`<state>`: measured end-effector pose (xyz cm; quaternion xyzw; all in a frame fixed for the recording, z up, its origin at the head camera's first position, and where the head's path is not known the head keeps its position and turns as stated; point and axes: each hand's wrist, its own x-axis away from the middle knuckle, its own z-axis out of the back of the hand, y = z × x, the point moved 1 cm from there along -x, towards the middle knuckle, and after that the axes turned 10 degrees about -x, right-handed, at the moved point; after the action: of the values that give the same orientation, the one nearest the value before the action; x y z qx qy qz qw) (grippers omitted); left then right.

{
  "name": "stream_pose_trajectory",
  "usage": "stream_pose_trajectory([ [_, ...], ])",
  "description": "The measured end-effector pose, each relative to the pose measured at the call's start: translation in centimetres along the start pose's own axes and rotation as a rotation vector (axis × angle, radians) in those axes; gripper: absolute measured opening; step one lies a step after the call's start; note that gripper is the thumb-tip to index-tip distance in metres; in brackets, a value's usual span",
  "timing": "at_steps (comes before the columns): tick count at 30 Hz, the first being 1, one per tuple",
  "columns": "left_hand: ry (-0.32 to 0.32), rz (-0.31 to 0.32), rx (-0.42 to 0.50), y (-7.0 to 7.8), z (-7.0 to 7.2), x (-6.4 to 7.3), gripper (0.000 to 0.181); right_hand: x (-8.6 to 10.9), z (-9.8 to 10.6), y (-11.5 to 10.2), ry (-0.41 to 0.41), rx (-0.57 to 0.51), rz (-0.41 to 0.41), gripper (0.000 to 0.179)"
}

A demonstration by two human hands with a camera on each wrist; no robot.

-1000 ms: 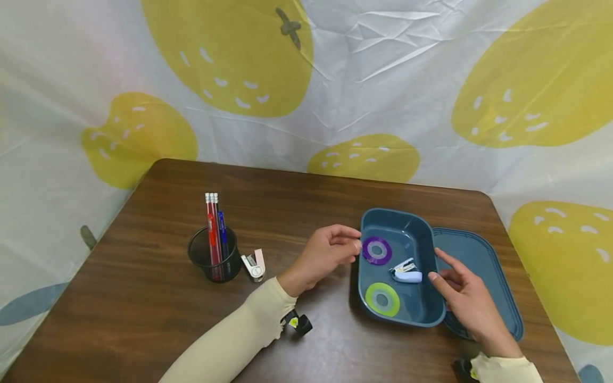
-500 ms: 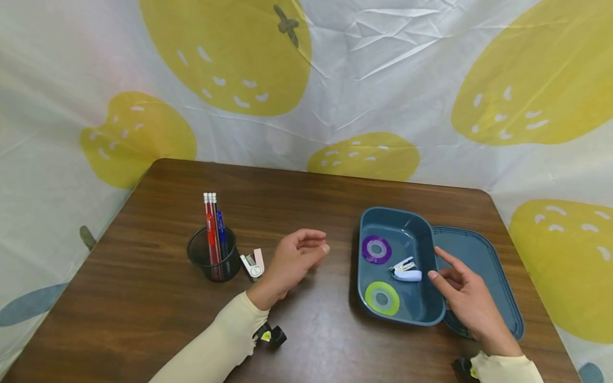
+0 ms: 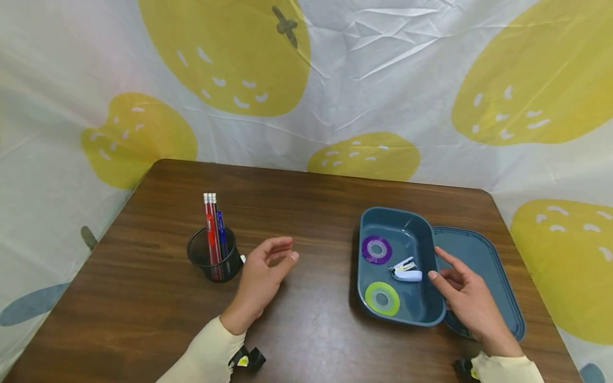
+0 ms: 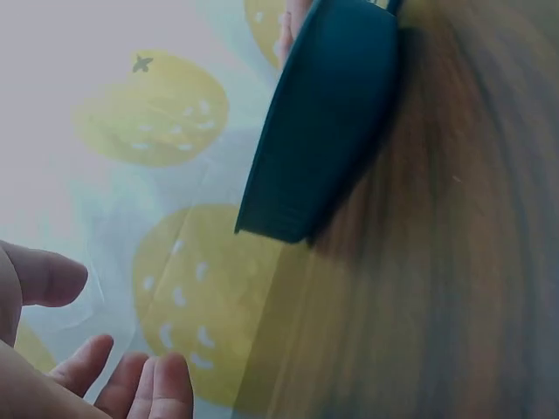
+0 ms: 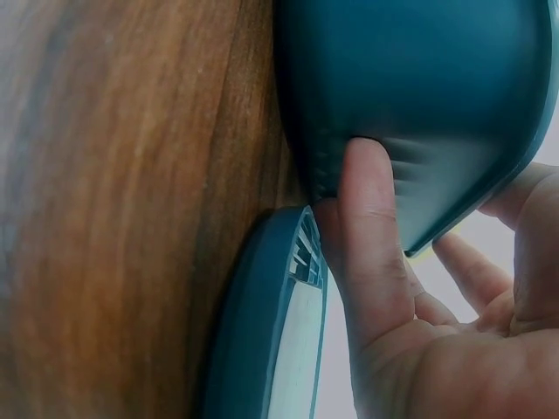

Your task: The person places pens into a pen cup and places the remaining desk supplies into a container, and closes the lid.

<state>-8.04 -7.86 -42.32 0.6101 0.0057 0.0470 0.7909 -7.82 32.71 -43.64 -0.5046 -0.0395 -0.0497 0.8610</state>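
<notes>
My left hand (image 3: 261,279) is over the table left of middle, fingers loosely bent and holding nothing. It covers most of a small white and pink stapler (image 3: 242,258), of which only a white edge shows. In the left wrist view the left hand's fingertips (image 4: 175,384) stand apart from the thumb. My right hand (image 3: 469,298) holds the right wall of a blue open box (image 3: 407,315), thumb over the rim and fingers against the outside. Inside the box lie a purple tape roll (image 3: 369,250), a green tape roll (image 3: 371,299) and a light blue mini stapler (image 3: 408,276).
A black mesh pen cup (image 3: 230,268) with several pencils (image 3: 210,218) and pens stands just left of the left hand. The blue lid (image 3: 488,271) lies on the brown table (image 3: 311,207), partly under the right hand. A fruit-printed cloth (image 3: 354,80) hangs behind.
My left hand has moved left from the box's left rim to over the white and pink stapler, which it now mostly hides. The right hand and the box stay where they were.
</notes>
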Motion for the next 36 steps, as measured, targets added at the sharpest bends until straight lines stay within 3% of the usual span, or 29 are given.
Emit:
stream_pose_trajectory([
  [5,0.038,0.044,-0.06,-0.8,1.5,1.2,0.04,0.2,0.1,-0.1,-0.003,0.0,-0.004,0.067],
  [17,0.113,0.079,-0.073,-1.9,3.7,3.0,0.048,-0.1,0.1,-0.2,0.01,0.011,0.014,0.066],
  [26,0.15,0.059,-0.09,-3.1,3.7,2.6,0.056,-0.1,0.0,-0.1,0.009,0.009,0.013,0.066],
  [36,0.203,0.052,-0.191,-4.2,2.6,2.0,0.06,0.0,-0.1,-0.1,0.003,0.002,-0.008,0.067],
])
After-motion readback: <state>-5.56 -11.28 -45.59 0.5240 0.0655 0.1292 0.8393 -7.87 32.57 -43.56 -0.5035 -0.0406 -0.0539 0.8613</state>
